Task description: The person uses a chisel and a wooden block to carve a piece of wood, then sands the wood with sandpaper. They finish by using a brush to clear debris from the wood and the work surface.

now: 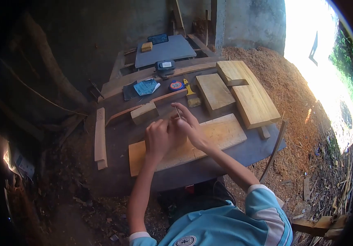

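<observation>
A dark, flat desk (119,135) stood in a rough concrete-walled shed, with pale sawdust (295,94) heaped to its right. Both hands met above a broad, pale, smooth-planed wooden board (221,133) lying on the desk's near edge. The right hand (186,123) pinched a thin, straight stick (177,111), held nearly upright; the left hand (158,137) was curled shut beside it, touching it.
</observation>
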The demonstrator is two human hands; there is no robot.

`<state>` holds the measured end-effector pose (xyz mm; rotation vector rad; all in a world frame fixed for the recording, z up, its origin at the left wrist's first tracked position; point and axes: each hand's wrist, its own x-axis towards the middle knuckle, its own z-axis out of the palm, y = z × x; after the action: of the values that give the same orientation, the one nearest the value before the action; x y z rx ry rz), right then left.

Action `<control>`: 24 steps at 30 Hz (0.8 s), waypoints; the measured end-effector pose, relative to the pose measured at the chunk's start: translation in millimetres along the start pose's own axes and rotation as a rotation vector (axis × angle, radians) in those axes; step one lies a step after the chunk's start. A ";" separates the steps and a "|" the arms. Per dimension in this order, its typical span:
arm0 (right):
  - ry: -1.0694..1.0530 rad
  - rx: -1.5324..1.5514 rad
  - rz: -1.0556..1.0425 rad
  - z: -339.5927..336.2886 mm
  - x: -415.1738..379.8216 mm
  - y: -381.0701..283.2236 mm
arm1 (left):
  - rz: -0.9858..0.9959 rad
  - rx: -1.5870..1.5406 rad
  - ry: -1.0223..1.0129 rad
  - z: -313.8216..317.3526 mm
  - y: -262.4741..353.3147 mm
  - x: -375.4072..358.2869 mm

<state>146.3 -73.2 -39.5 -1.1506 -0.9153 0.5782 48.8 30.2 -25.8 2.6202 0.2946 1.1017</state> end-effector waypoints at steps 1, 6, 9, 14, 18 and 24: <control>-0.015 -0.078 -0.141 1.8 -3.1 -3.7 | 0.029 0.003 0.024 -0.4 -0.3 -1.5; 0.049 -0.065 0.054 0.5 2.4 5.8 | -0.053 0.003 -0.067 -1.5 0.3 0.5; -0.028 -0.100 -0.247 2.3 -4.3 -5.6 | 0.041 -0.029 0.043 -0.7 3.6 -4.8; 0.032 -0.078 -0.090 1.8 4.2 1.1 | 0.017 0.063 -0.001 -1.4 3.0 -0.3; 0.026 0.071 -0.002 -8.7 -12.8 22.6 | 0.018 0.028 -0.063 -5.9 10.9 -10.8; 0.150 0.556 0.216 -27.0 -5.3 20.5 | 0.169 0.197 -0.150 -25.5 18.8 3.5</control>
<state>167.7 -84.5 -63.9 -0.7747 -0.4567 0.8465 34.3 18.2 -0.2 2.9304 0.1586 0.9626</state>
